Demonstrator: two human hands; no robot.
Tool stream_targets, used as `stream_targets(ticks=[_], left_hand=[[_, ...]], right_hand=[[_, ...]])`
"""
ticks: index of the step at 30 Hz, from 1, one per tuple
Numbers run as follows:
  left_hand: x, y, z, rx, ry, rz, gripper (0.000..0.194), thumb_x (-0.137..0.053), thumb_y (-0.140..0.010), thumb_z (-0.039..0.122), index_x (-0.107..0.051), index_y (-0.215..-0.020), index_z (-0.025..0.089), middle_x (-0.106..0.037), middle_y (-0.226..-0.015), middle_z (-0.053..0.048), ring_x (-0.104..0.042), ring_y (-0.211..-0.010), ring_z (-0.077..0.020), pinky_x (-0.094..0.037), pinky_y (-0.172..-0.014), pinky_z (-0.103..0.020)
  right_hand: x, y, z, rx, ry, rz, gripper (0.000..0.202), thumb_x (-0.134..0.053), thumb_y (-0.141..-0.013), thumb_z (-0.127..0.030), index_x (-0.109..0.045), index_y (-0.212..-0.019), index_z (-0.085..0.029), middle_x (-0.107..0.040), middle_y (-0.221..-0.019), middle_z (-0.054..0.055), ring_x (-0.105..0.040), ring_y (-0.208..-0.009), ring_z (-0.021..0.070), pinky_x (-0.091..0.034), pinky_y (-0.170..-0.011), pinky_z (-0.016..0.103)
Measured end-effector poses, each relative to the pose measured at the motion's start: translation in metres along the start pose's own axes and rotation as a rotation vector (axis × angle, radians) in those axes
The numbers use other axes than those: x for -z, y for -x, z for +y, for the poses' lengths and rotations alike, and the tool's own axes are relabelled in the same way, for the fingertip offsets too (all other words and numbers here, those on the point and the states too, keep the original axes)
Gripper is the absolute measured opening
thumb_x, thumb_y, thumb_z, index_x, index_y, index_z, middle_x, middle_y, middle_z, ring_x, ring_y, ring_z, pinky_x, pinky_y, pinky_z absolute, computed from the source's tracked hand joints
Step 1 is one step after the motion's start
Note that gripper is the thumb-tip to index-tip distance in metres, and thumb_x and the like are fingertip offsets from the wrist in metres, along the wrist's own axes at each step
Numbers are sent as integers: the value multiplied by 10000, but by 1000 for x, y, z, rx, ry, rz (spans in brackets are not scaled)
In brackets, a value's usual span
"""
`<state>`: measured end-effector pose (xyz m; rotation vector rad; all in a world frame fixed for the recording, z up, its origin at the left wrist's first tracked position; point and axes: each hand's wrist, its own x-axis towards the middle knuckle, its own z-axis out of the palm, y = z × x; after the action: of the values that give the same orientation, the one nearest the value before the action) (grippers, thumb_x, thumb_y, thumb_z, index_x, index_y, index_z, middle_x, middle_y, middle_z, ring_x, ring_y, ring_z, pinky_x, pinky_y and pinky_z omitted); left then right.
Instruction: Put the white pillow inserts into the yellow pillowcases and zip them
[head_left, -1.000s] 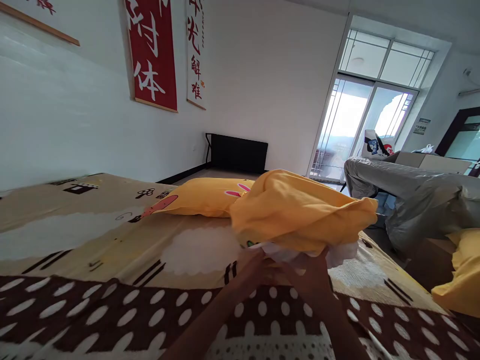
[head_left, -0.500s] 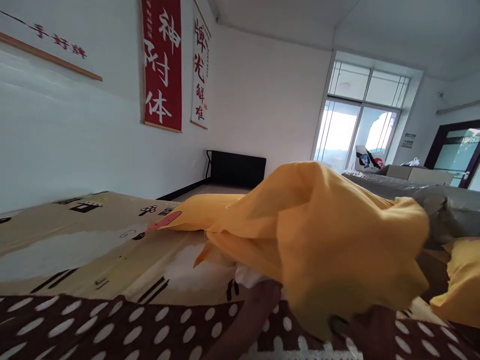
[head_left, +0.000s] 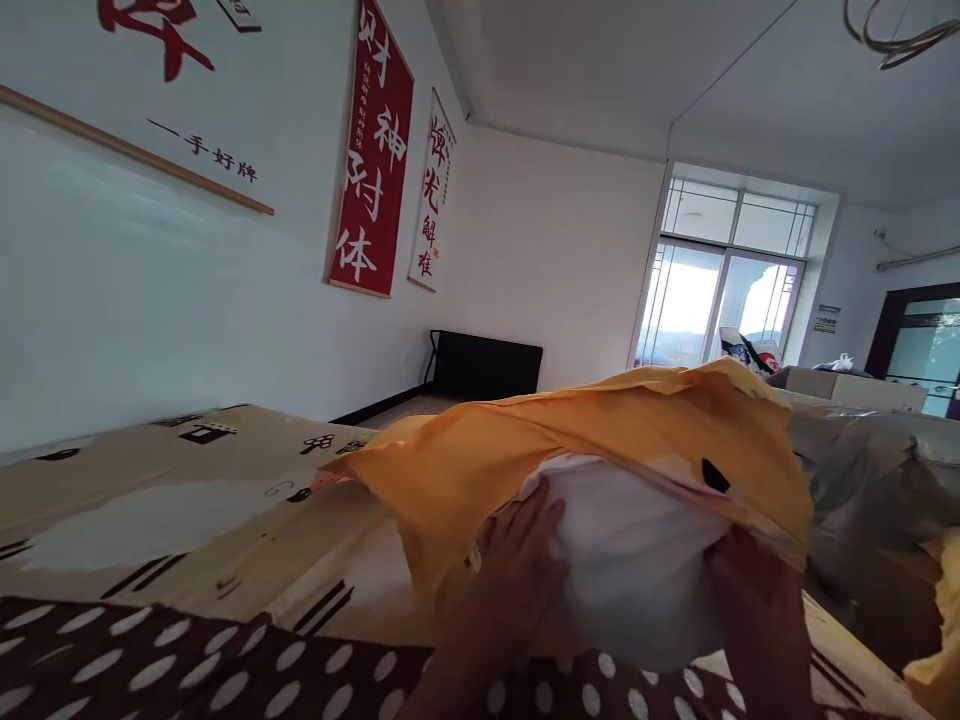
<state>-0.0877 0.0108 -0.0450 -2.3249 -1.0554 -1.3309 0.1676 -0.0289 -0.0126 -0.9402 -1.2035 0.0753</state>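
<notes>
A yellow pillowcase (head_left: 480, 450) lies over the bed with its opening turned towards me. Inside that opening a white pillow (head_left: 637, 560) shows, its near end bare. My left hand (head_left: 521, 550) rests against the pillow's left side, fingers stretched out and slightly apart by the edge of the case. At the right side of the opening, my right hand (head_left: 750, 575) has its fingers curled around the pillowcase edge against the pillow; its fingertips are partly hidden in shadow. A black patch marks the case above it.
Beneath lies a beige patterned bed sheet (head_left: 187, 520), with a brown white-dotted cloth (head_left: 150, 655) along the near edge. Another yellow cloth item (head_left: 941, 620) is at the far right, beside grey plastic-wrapped furniture (head_left: 870, 480). A black panel (head_left: 487, 362) stands by the wall.
The yellow pillowcase was bunched up over my hands; now it is spread lower and its opening exposes the white pillow. Both hands have come into clearer sight. My view has tilted upward.
</notes>
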Motion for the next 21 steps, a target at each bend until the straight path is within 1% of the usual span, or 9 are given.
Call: stream_targets(ticks=[3, 5, 8, 9, 11, 14, 16, 18, 21], left_hand=[[-15, -2, -1, -82, -151, -64, 577, -421, -911, 279, -232, -1455, 246, -288, -1507, -67, -286, -1352, -233, -249, -1041, -403], [-26, -1, -6, -110, -196, -76, 585, -428, -903, 274, -236, -1454, 233, -284, -1508, -75, -290, -1352, -228, -253, -1016, -381], [-39, 1, -20, -81, -224, -42, 546, -406, -906, 247, -279, -1436, 240, -281, -1509, -75, -293, -1353, -215, -244, -996, -358], [-43, 2, -26, -56, -233, -24, 528, -393, -909, 233, -295, -1428, 236, -300, -1501, -78, -309, -1345, -209, -240, -989, -354], [-48, 3, -38, 3, -254, 6, 484, -368, -916, 215, -340, -1399, 216, -383, -1457, -90, -372, -1306, -198, -234, -973, -352], [-53, 3, -51, 84, -264, 30, 362, -368, -910, 193, -502, -1246, 208, -560, -1300, -88, -492, -1191, -199, -226, -961, -370], [-55, 3, -55, 96, -258, 22, 278, -383, -897, 165, -585, -1082, 216, -629, -1189, -65, -532, -1136, -198, -217, -962, -383], [-54, 2, -56, 79, -258, 24, 234, -392, -885, 138, -603, -951, 213, -662, -1096, -44, -547, -1112, -196, -202, -962, -402], [-51, 0, -56, 73, -295, 77, 184, -426, -874, 151, -598, -846, 209, -685, -981, -28, -563, -1068, -210, -180, -953, -438]], right_hand=[[-6, 1, 4, -43, -46, 23, 605, -603, -731, -390, -476, -1293, -203, -617, -1186, 113, -531, -1156, 281, -445, -940, 423], [-5, 1, 6, -103, 8, 66, 625, -612, -720, -412, -489, -1284, -170, -639, -1134, 119, -548, -1124, 287, -439, -937, 418], [0, 4, 2, -166, 163, 192, 622, -593, -733, -437, -496, -1289, -175, -623, -1150, 106, -540, -1122, 294, -399, -972, 434], [1, 6, -1, -160, 195, 230, 614, -586, -739, -439, -498, -1289, -181, -606, -1179, 108, -533, -1131, 296, -386, -982, 435], [1, 10, -4, -161, 258, 301, 590, -570, -753, -444, -515, -1277, -177, -581, -1214, 126, -525, -1137, 309, -382, -975, 435], [-4, 17, -2, -269, 464, 373, 566, -513, -789, -454, -541, -1245, -119, -592, -1165, 193, -520, -1112, 364, -400, -910, 471], [-7, 20, 2, -328, 559, 361, 614, -512, -787, -474, -518, -1264, -88, -588, -1153, 222, -514, -1104, 394, -408, -877, 489], [-10, 19, 9, -295, 564, 324, 724, -568, -742, -510, -460, -1316, -83, -552, -1219, 224, -490, -1142, 401, -398, -907, 496], [-11, 12, 16, -206, 534, 304, 911, -661, -645, -558, -378, -1373, -90, -458, -1344, 217, -414, -1237, 398, -321, -1014, 516]])
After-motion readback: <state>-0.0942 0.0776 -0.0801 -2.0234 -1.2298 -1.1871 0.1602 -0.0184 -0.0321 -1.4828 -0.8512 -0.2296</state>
